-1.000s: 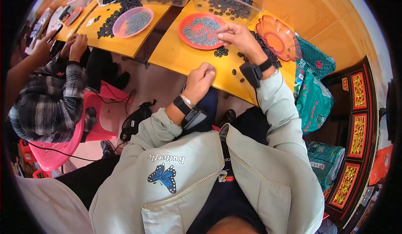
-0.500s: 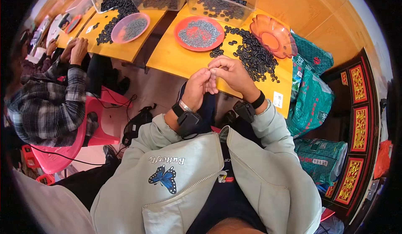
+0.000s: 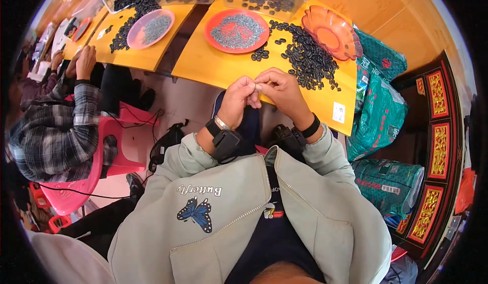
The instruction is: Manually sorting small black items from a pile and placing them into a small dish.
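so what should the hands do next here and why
Probably finish working the small piece, then drop it on the red plate. Both the left hand and right hand meet fingertip to fingertip at the yellow table edge, apparently pinching something too small to make out; loose black pieces lie just beyond.

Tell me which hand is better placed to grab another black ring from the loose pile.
Right, probably. The right hand sits nearer the pile of small black rings on the yellow wooden table; the pile spreads to that side. The left hand meets it fingertip to fingertip, farther away.
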A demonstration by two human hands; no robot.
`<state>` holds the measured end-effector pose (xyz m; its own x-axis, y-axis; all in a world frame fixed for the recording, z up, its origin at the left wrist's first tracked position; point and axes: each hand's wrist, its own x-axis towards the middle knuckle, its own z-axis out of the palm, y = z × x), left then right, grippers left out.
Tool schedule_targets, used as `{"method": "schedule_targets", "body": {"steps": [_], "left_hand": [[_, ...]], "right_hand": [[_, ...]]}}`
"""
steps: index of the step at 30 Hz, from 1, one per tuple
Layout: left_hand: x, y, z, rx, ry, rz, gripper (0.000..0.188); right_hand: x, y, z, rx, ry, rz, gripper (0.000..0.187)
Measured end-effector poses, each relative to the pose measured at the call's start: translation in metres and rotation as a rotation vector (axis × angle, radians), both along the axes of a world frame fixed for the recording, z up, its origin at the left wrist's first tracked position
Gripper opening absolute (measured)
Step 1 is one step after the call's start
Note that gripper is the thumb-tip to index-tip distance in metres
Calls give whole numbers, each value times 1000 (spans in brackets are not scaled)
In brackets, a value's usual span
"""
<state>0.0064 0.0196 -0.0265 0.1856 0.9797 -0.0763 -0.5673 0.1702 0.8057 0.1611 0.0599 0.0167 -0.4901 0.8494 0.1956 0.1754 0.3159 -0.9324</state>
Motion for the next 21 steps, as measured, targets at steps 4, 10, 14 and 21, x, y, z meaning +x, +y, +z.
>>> {"method": "schedule_targets", "body": {"steps": [4, 10, 14, 21], "left_hand": [[2, 0, -1, 4, 52, -19, 16], [10, -4, -2, -3, 121, 32, 17], [9, -5, -4, -35, 108, 46, 14], [8, -4, -3, -39, 57, 62, 14]], "right_hand": [[5, -1, -10, 52, 23, 6, 7], [6, -6, -12, 137, -84, -72, 8], [5, -5, -17, 190, -106, -81, 9], [1, -2, -14, 117, -93, -44, 10]]}}
